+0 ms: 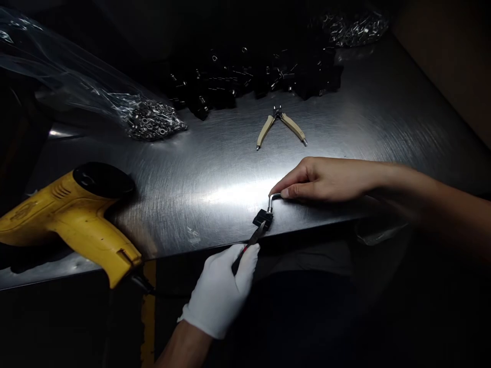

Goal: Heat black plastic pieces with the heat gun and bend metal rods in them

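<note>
My left hand [224, 291], in a white glove, is closed around a slim dark tool [256, 236] with a pointed metallic tip and a touch of red near the fingers. Its tip meets a small black block [261, 219] near the front edge of the metal table. My bare right hand [326, 179] pinches the long arm of an L-shaped hex key [270, 200] between thumb and index finger. The key's short arm points down at the block's far right corner, where a shiny metal piece shows. Whether the key sits inside a screw head is too small to tell.
Cream-handled cutters [282, 125] lie spread behind my right hand. Many black parts [249, 76] are heaped at the back. A clear bag of metal terminals [153, 120] lies left, another heap of metal pieces [356, 28] back right. A yellow heat gun [84, 214] rests on the left.
</note>
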Action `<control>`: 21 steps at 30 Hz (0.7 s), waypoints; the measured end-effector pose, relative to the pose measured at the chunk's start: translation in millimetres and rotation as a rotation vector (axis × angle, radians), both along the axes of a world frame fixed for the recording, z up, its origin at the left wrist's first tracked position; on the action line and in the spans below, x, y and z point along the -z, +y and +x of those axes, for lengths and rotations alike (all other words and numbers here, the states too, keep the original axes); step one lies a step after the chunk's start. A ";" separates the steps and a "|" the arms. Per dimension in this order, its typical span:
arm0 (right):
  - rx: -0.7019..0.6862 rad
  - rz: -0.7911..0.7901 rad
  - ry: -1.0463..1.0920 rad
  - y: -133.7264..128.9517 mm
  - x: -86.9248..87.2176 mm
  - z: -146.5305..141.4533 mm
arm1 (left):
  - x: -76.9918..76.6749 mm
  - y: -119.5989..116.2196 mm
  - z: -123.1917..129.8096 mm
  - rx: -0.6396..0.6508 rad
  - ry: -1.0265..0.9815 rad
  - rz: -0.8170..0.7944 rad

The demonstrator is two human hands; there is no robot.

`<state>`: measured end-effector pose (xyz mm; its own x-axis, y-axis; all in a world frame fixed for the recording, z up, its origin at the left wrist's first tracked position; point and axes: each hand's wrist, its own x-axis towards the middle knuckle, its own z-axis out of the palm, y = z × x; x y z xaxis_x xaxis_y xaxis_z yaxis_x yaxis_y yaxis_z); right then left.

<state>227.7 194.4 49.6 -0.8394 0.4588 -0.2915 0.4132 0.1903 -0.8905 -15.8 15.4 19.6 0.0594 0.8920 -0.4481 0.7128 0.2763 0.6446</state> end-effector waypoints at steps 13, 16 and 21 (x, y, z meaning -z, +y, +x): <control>0.209 0.752 0.233 -78.3 23.3 10.7 | 11.9 -13.9 7.0 0.049 0.308 0.181; 0.309 0.799 0.190 -96.0 28.4 7.5 | 14.2 -15.1 8.9 0.050 0.333 0.190; 0.459 0.877 0.158 -121.7 41.0 -5.3 | 12.4 -14.2 15.0 0.022 0.347 0.186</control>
<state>222.4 72.7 8.6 -0.5270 0.7472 0.4050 0.5002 0.6580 -0.5629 -0.7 1.2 7.2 -0.0468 0.9602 -0.2753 0.9017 0.1592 0.4020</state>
